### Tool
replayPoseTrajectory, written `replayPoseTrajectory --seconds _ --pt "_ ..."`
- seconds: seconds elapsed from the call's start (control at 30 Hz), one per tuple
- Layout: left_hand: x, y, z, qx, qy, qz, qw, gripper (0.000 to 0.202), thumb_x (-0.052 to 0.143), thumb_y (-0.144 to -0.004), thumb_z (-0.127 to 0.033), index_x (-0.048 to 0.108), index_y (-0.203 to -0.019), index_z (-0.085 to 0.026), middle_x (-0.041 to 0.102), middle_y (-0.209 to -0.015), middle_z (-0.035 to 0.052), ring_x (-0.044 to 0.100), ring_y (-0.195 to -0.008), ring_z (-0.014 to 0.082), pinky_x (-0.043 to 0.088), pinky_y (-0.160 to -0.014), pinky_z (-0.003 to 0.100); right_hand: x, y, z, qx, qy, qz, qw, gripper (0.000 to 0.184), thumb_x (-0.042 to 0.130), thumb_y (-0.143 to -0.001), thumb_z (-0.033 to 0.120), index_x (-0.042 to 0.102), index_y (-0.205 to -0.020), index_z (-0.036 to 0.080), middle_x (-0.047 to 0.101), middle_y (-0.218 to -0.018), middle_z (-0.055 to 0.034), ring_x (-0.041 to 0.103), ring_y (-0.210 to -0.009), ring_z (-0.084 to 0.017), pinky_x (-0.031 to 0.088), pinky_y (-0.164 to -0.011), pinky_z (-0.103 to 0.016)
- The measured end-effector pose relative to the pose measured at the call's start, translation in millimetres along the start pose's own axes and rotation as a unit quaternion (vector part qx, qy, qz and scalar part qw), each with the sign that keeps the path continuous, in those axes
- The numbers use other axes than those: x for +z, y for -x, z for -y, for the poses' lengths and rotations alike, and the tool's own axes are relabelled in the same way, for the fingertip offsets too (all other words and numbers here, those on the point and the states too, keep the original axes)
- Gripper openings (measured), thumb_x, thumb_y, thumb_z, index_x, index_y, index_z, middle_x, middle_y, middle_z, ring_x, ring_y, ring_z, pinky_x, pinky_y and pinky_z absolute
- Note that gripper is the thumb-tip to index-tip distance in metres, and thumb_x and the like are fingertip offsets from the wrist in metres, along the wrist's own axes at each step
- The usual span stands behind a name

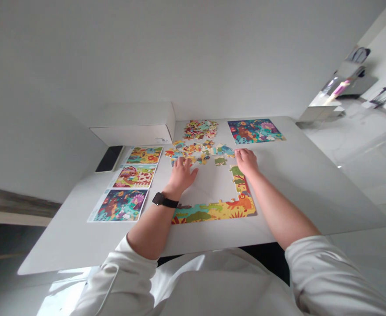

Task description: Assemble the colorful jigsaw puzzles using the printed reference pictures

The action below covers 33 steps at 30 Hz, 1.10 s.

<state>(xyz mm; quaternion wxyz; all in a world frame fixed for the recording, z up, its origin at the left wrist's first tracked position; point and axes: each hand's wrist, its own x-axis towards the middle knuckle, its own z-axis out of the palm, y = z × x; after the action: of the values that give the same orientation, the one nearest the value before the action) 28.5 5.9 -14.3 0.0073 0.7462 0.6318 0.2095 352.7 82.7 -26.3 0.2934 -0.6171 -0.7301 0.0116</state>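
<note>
My left hand (181, 176), with a black watch (164, 199) on its wrist, lies over the near edge of the loose puzzle pieces (193, 148). Its fingers are apart and its thumb is spread. My right hand (246, 161) is closed, fingers bent together, just right of a blue puzzle piece (226, 150); what it holds, if anything, is hidden. A green puzzle piece (220, 161) lies between my hands. Nearer me, joined pieces form the bottom and right side of an animal puzzle (209, 211), with a lion in the corner. My left forearm crosses its left end.
A second heap of pieces (201, 128) lies by the wall. At the back right is an assembled dark blue puzzle (255, 131). On the left are a sheet with three pictures (133, 181), a black phone (109, 159) and a white box (131, 131) against the wall.
</note>
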Motion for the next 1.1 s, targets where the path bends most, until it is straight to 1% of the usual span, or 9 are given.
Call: replayPoseTrajectory --seconds 0.13,0.27,0.37,0.43,0.5,0.67,0.83,1.0,1.1 --pt "6.8 -5 9 0.036 0.06 -0.033 0.997 0.039 0.07 -0.099 -0.032 0.065 -0.136 -0.019 0.063 -0.139 0.0199 0.06 -0.134 0.0378 0.05 -0.118 0.057 0 1 1 -0.003 -0.014 -0.002 1.0 0.034 0.049 -0.108 0.03 0.08 -0.121 0.02 0.079 -0.129 -0.016 0.069 -0.119 -0.034 0.05 -0.111 -0.048" --pt "2.9 -8 9 0.058 0.104 -0.057 0.991 0.035 0.069 -0.099 -0.029 0.068 -0.133 -0.021 0.066 -0.137 0.0166 0.064 -0.131 0.0335 0.053 -0.116 0.051 0 2 -1 -0.016 -0.024 -0.001 1.0 0.03 0.058 -0.102 0.027 0.08 -0.122 0.02 0.079 -0.128 -0.0165 0.069 -0.12 -0.035 0.051 -0.112 -0.05" --pt "-2.3 -8 4 0.046 0.146 -0.074 0.985 0.029 0.063 -0.104 -0.03 0.071 -0.13 -0.021 0.072 -0.127 0.0129 0.072 -0.105 0.0251 0.059 -0.099 0.04 -2 2 -2 -0.024 -0.032 0.001 0.999 0.029 0.063 -0.098 0.024 0.08 -0.121 0.021 0.079 -0.126 -0.016 0.07 -0.118 -0.035 0.052 -0.112 -0.05" --pt "-4.6 -8 2 0.039 0.178 -0.066 0.981 0.025 0.061 -0.106 -0.032 0.074 -0.124 -0.021 0.075 -0.116 0.0095 0.069 -0.084 0.019 0.058 -0.085 0.034 -6 0 -2 -0.022 -0.041 0.002 0.999 0.03 0.065 -0.096 0.023 0.08 -0.121 0.021 0.079 -0.127 -0.0152 0.071 -0.118 -0.035 0.053 -0.111 -0.05" --pt "-5.6 -8 1 0.046 0.205 -0.052 0.976 0.023 0.061 -0.106 -0.033 0.076 -0.116 -0.021 0.076 -0.105 0.0066 0.065 -0.074 0.0161 0.056 -0.078 0.031 -9 -6 -1 -0.022 -0.054 0.009 0.998 0.032 0.065 -0.096 0.021 0.08 -0.123 0.022 0.08 -0.127 -0.0137 0.072 -0.118 -0.033 0.055 -0.111 -0.048" --pt "-6.7 -10 1 0.063 0.241 -0.031 0.968 0.024 0.06 -0.105 -0.037 0.077 -0.109 -0.02 0.075 -0.093 0.0046 0.062 -0.073 0.0161 0.052 -0.075 0.03 -11 -33 19 -0.024 -0.027 0.094 0.995 0.035 0.067 -0.098 0.023 0.08 -0.13 0.024 0.081 -0.128 -0.0106 0.073 -0.12 -0.03 0.055 -0.111 -0.043" --pt "-9.4 -10 1 0.06 0.254 -0.024 0.965 0.024 0.06 -0.103 -0.038 0.076 -0.107 -0.021 0.074 -0.09 0.0044 0.059 -0.071 0.0164 0.05 -0.075 0.03 6 -66 49 -0.022 0.056 0.154 0.986 0.038 0.073 -0.097 0.025 0.081 -0.135 0.028 0.076 -0.137 -0.0127 0.069 -0.127 -0.033 0.052 -0.113 -0.045" --pt "-13.1 -8 1 0.047 0.264 -0.024 0.963 0.024 0.06 -0.104 -0.038 0.076 -0.107 -0.021 0.075 -0.092 0.005 0.059 -0.069 0.016 0.049 -0.072 0.03 22 -85 56 -0.001 0.053 0.171 0.984 0.03 0.093 -0.078 0.025 0.088 -0.106 0.03 0.079 -0.122 -0.012 0.071 -0.114 -0.032 0.055 -0.101 -0.044" --pt "-14.0 -8 2 0.045 0.263 -0.026 0.963 0.022 0.061 -0.104 -0.037 0.077 -0.107 -0.022 0.075 -0.093 0.0052 0.059 -0.068 0.0159 0.05 -0.073 0.03 21 -89 52 -0.006 0.039 0.151 0.988 0.024 0.094 -0.072 0.026 0.085 -0.095 0.028 0.08 -0.113 -0.0103 0.073 -0.103 -0.029 0.057 -0.092 -0.04"
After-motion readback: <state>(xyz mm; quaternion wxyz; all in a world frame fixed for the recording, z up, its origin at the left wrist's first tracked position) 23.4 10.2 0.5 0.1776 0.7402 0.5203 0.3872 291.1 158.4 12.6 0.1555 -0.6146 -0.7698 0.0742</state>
